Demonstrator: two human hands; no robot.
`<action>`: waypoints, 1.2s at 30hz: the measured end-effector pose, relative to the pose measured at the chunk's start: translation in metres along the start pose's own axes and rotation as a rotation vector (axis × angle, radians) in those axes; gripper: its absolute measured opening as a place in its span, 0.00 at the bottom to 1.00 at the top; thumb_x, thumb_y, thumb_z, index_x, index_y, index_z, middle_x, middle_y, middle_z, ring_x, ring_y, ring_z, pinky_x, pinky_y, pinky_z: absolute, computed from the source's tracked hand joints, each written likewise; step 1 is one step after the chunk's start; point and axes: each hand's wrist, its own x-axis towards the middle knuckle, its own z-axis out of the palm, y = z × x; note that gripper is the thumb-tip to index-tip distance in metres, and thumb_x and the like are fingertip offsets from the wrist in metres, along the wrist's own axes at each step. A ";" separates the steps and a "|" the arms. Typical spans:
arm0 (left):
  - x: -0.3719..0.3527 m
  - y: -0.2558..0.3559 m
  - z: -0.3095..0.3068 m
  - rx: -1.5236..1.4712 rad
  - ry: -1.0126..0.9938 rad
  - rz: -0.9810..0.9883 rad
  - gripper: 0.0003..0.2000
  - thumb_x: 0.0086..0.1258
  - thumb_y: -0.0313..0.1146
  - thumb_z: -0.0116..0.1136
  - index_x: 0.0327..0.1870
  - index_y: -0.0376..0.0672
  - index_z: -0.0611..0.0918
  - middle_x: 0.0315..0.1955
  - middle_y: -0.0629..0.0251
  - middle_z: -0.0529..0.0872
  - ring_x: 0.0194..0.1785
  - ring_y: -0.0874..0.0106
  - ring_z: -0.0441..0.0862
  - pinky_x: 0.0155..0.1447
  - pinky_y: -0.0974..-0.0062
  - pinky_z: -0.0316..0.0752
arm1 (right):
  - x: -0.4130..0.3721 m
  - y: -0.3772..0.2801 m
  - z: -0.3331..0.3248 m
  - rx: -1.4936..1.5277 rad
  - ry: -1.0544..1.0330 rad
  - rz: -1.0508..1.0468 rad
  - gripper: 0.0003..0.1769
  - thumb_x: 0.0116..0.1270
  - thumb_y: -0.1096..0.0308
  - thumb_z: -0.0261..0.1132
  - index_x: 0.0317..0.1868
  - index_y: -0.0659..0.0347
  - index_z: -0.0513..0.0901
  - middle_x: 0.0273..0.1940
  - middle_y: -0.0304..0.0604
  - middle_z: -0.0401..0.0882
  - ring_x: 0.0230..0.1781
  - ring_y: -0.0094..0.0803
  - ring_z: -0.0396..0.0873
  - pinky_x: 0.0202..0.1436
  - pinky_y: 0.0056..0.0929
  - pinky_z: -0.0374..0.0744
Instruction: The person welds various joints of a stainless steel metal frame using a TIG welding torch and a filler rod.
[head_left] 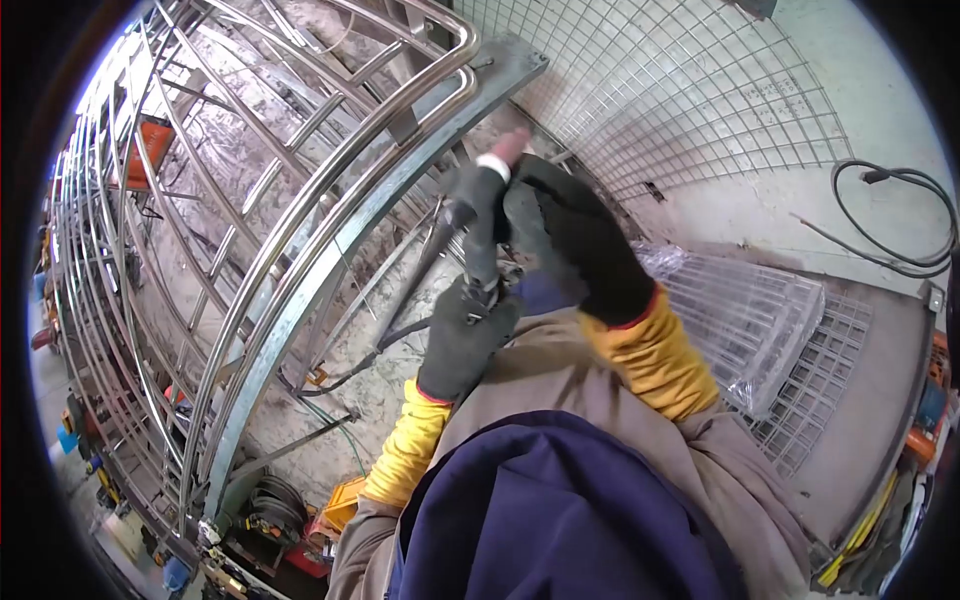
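Observation:
Both hands wear dark work gloves with yellow sleeves behind them, close together in front of my lap. My left hand [465,335] is low, its fingers curled at a small metal part [482,292]. Higher and to the right, my right hand [570,225] has its fingers bent over a grey gloved shape above that part; motion blurs this spot. A bare fingertip [512,147] shows above a white band at the top. Beside the hands slants a dark tapered handle [425,265], near a black cable [385,343]. I cannot tell what the fingers hold.
A large curved frame of shiny metal tubes [300,215] fills the left, along a flat metal bar [285,315]. Wire mesh [670,80] leans at the back. Plastic-wrapped bars [745,315] lie on a grid at right, below a coiled cable [895,225]. Tools crowd the lower left.

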 end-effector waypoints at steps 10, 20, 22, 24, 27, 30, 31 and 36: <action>0.013 -0.003 -0.035 -0.394 0.318 0.173 0.13 0.80 0.22 0.60 0.62 0.31 0.82 0.56 0.59 0.85 0.54 0.72 0.86 0.55 0.73 0.83 | -0.202 0.172 -0.270 -0.026 0.795 0.707 0.16 0.85 0.52 0.63 0.59 0.53 0.87 0.46 0.35 0.89 0.41 0.32 0.88 0.45 0.34 0.88; 0.072 0.124 -0.002 -0.741 0.300 0.485 0.13 0.87 0.42 0.50 0.53 0.41 0.76 0.30 0.69 0.68 0.37 0.67 0.73 0.45 0.60 0.73 | -0.198 0.255 -0.349 -1.304 -0.353 0.811 0.18 0.68 0.48 0.69 0.45 0.52 0.93 0.46 0.58 0.92 0.51 0.60 0.90 0.59 0.56 0.85; 0.105 0.134 0.006 -0.457 0.553 0.586 0.13 0.87 0.43 0.50 0.48 0.42 0.79 0.34 0.67 0.75 0.42 0.64 0.76 0.56 0.56 0.75 | -0.180 0.289 -0.405 -1.237 -0.188 0.402 0.11 0.64 0.57 0.75 0.42 0.52 0.92 0.44 0.53 0.91 0.45 0.57 0.89 0.55 0.52 0.87; 0.138 0.119 -0.006 -0.227 0.829 0.684 0.17 0.86 0.42 0.54 0.46 0.35 0.86 0.42 0.63 0.86 0.51 0.62 0.83 0.65 0.56 0.76 | -0.138 0.295 -0.438 -0.732 0.002 0.712 0.15 0.66 0.59 0.74 0.50 0.52 0.89 0.48 0.49 0.89 0.48 0.50 0.88 0.53 0.48 0.87; 0.176 0.119 -0.013 -0.200 1.013 0.741 0.11 0.81 0.32 0.61 0.50 0.31 0.86 0.44 0.58 0.90 0.50 0.70 0.87 0.60 0.72 0.81 | -0.062 0.261 -0.453 -0.034 0.582 1.028 0.24 0.78 0.49 0.64 0.67 0.51 0.82 0.57 0.43 0.86 0.56 0.42 0.87 0.55 0.46 0.87; 0.190 0.123 -0.008 -0.112 1.162 0.626 0.11 0.79 0.29 0.62 0.52 0.29 0.86 0.43 0.57 0.90 0.46 0.69 0.88 0.54 0.73 0.84 | -0.042 0.252 -0.487 0.018 0.584 1.038 0.32 0.79 0.43 0.62 0.74 0.52 0.78 0.63 0.44 0.83 0.57 0.44 0.85 0.56 0.47 0.85; 0.194 0.122 -0.011 -0.082 1.189 0.608 0.16 0.76 0.30 0.65 0.59 0.29 0.83 0.39 0.51 0.93 0.38 0.72 0.88 0.45 0.74 0.85 | -0.038 0.250 -0.497 0.007 0.555 1.094 0.33 0.77 0.43 0.65 0.75 0.51 0.77 0.62 0.44 0.83 0.54 0.43 0.85 0.55 0.47 0.85; 0.224 0.120 0.004 0.043 1.388 0.627 0.10 0.74 0.25 0.65 0.52 0.33 0.83 0.38 0.61 0.88 0.38 0.70 0.88 0.47 0.72 0.84 | 0.000 0.237 -0.530 -0.156 0.405 1.181 0.28 0.75 0.46 0.65 0.69 0.48 0.81 0.54 0.41 0.83 0.44 0.37 0.83 0.46 0.42 0.85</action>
